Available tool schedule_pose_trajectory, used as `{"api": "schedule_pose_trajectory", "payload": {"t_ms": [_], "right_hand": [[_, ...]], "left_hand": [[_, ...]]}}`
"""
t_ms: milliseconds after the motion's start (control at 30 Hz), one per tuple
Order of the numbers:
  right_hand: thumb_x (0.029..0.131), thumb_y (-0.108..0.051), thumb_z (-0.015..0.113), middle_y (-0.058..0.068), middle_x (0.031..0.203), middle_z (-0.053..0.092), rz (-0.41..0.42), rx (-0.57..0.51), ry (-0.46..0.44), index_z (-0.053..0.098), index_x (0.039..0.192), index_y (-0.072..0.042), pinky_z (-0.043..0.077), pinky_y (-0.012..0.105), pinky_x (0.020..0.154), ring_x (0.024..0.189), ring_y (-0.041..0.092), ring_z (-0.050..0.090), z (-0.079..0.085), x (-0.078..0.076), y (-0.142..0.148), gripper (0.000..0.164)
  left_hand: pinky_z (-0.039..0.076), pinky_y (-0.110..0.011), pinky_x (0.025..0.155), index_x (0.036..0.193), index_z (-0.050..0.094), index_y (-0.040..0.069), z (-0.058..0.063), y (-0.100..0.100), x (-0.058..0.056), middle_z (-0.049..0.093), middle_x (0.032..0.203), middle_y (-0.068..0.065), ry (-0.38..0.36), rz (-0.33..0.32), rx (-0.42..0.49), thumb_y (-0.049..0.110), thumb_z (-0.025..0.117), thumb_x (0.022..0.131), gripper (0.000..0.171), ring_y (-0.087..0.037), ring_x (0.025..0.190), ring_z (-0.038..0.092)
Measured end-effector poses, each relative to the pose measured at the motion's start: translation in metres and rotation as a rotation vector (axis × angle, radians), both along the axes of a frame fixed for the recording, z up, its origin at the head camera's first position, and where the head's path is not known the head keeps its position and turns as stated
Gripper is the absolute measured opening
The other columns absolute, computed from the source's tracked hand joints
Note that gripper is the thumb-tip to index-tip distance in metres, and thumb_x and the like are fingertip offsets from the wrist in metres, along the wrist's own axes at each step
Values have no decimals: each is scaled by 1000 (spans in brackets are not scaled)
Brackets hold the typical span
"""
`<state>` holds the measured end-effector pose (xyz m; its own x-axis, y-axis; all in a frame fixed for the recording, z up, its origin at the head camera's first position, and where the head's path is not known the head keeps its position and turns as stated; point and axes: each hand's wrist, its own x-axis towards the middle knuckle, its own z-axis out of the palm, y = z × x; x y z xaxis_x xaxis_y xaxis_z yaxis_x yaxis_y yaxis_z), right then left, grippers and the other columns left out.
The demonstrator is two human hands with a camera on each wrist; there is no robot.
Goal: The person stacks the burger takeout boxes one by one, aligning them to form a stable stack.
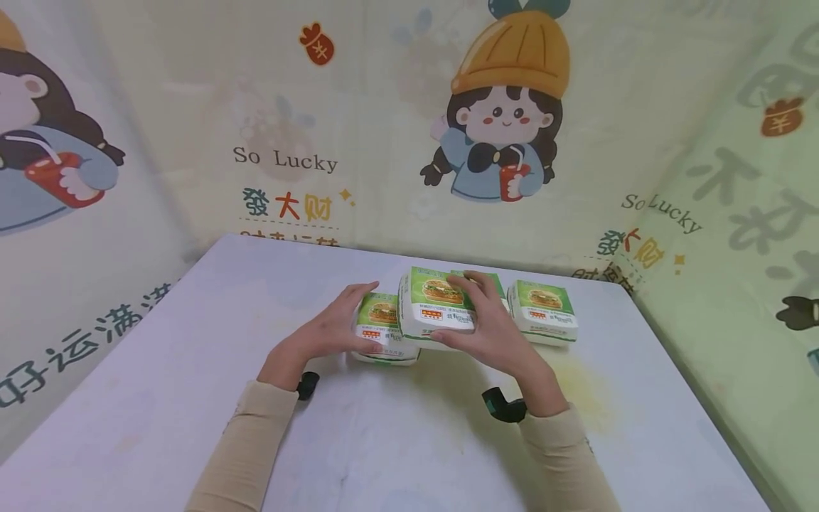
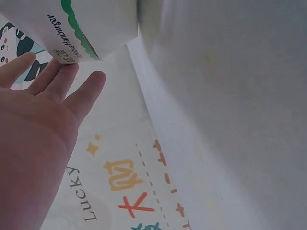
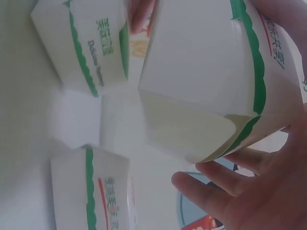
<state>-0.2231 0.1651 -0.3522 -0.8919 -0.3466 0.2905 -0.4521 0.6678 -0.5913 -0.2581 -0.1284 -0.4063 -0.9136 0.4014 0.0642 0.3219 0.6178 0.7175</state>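
Observation:
My right hand (image 1: 489,323) grips a green-and-white hamburger box (image 1: 435,302), thumb across its near side and fingers over its far right side. The right wrist view shows this box (image 3: 201,62) large, tilted, with its pale underside visible and raised off the table. At its left, my left hand (image 1: 326,327) spans a second hamburger box (image 1: 382,320), thumb at the near side and forefinger at the far side. In the left wrist view, the fingers (image 2: 88,93) reach out at the lower edge of a box (image 2: 91,28); the thumb is hidden there.
Another hamburger box (image 1: 544,309) sits on the white table (image 1: 384,441) at the right. One more box (image 1: 489,283) shows partly behind the right hand. A printed cloth (image 1: 384,128) hangs around the table's back and sides.

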Motion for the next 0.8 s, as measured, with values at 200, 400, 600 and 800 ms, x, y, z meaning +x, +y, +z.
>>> {"api": "schedule_pose_trajectory", "payload": {"t_ms": [200,400,600,800], "right_hand": [[75,-55,81,8,159,22,-16,5,-15,42,147,-27,45,52,102,137,31,34,-2,-2,-16,87],[75,-57,80,9,160,21,-27,17,0,42,146,-25,45,53,102,137,34,34,-6,-4,-27,87],[75,-54,81,12,160,20,-31,-12,39,42,143,-21,41,58,106,140,38,30,-17,-7,-34,85],[86,-45,72,15,164,12,40,-28,-5,40,145,-22,32,68,110,148,41,17,-18,-5,-32,72]], "left_hand": [[44,-50,107,158,22,20,-1,2,0,30,154,-7,2,19,-3,45,87,68,113,-25,127,43],[44,-49,106,158,22,19,2,3,-1,31,153,-7,13,29,9,42,86,70,111,-25,126,43],[42,-50,109,158,20,19,-1,3,-1,30,154,-7,7,25,16,41,89,67,116,-26,129,42],[41,-50,111,159,17,19,-1,4,0,30,154,-8,1,25,20,40,91,65,121,-26,131,41]]}}
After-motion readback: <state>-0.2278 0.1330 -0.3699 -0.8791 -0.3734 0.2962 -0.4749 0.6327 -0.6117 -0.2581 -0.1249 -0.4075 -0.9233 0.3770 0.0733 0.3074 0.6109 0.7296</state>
